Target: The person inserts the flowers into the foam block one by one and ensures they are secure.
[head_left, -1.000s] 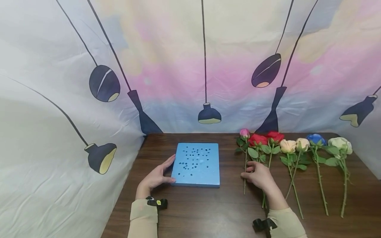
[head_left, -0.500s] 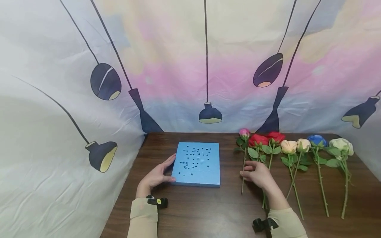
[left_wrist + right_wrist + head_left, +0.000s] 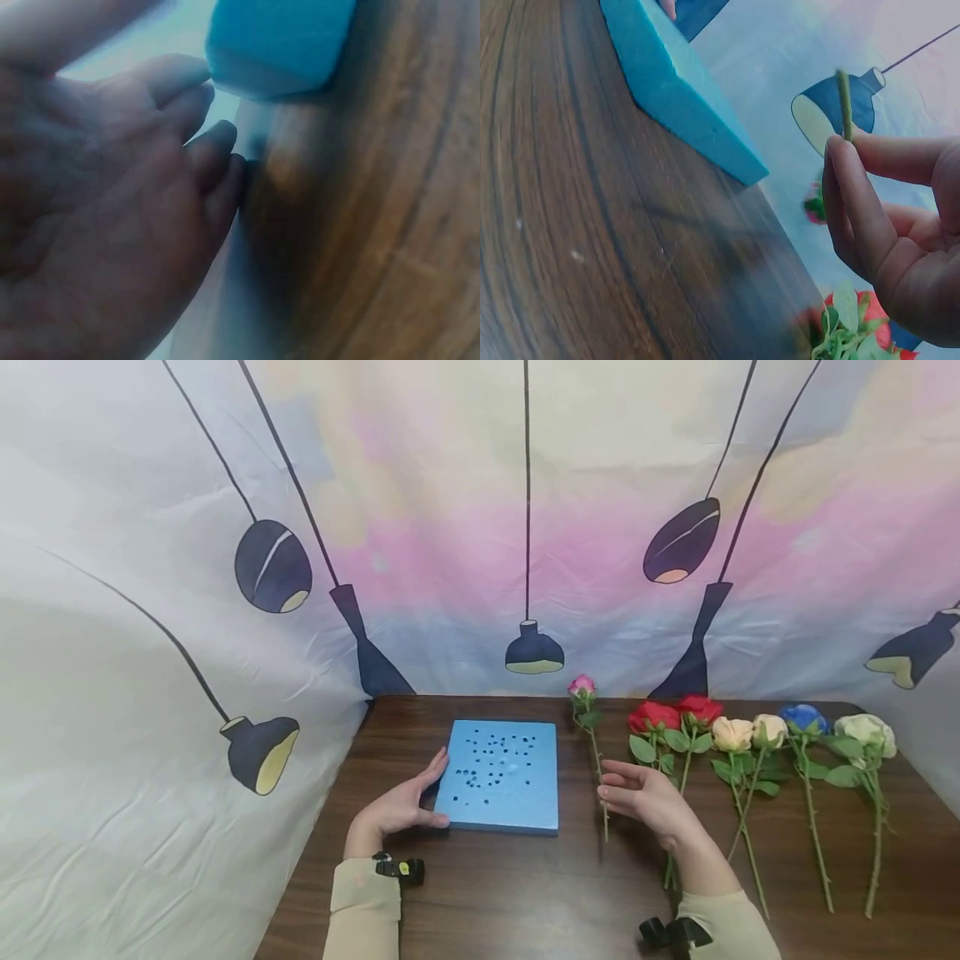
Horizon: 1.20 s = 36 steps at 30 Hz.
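Note:
My right hand (image 3: 648,802) pinches the stem of a pink rose (image 3: 582,687) between thumb and fingertips. The rose is lifted off the table, bloom pointing away and leaning slightly left, to the right of a blue foam block (image 3: 504,810). In the right wrist view the lower end of the stem (image 3: 844,105) sticks out past the fingertips. Many small holes dot the block's top. Along its left side rests my left hand (image 3: 393,807), fingers extended and thumb at the near left corner. The left wrist view shows those fingers (image 3: 184,112) against the block, somewhat blurred.
To the right on the brown table (image 3: 480,893) lie red roses (image 3: 654,717), cream roses (image 3: 731,733), a blue rose (image 3: 805,718) and a white rose (image 3: 866,735), stems toward me. A curtain (image 3: 450,527) printed with lamps hangs behind the table.
The pink rose has come up off the table and shifted left toward the block, its bloom swinging left, in my right hand. My left hand stays at the block's side.

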Motion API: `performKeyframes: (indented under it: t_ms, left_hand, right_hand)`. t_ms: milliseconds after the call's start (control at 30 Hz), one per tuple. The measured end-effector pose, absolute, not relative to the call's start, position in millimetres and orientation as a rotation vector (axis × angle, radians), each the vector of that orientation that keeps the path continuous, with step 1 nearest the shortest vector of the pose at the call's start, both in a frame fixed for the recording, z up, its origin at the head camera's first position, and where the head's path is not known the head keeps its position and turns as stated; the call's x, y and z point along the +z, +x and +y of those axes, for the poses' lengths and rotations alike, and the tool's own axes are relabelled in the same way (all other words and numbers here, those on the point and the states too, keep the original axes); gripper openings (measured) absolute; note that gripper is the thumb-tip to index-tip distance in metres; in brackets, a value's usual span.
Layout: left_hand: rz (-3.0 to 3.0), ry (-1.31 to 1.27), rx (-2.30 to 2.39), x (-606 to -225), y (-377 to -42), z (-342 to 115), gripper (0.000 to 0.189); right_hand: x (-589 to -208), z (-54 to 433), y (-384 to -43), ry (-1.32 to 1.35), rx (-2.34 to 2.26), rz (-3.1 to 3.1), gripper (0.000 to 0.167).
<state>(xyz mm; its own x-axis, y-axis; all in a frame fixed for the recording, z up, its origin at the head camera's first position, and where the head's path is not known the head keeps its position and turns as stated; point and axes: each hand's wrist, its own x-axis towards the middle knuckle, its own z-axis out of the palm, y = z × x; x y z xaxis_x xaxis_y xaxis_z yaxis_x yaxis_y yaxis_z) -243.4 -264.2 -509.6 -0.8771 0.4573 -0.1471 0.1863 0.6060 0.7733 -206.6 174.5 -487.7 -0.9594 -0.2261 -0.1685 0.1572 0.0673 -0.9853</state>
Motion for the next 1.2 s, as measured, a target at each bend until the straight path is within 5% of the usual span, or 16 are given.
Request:
performKeyframes:
  t_ms: [200, 1200]
  left_hand:
    - [2.546, 0.508, 1.116, -505.1, -243.6, -265.0, 0.093]
    - [2.607, 0.534, 1.095, -495.5, -237.2, -248.1, 0.086]
  right_hand:
    - [-485.7, 169.1, -204.7, -0.134, -1.995, 2.026, 0.065]
    - [-482.3, 59.1, -238.8, -0.261, -2.392, 2.272, 0.036]
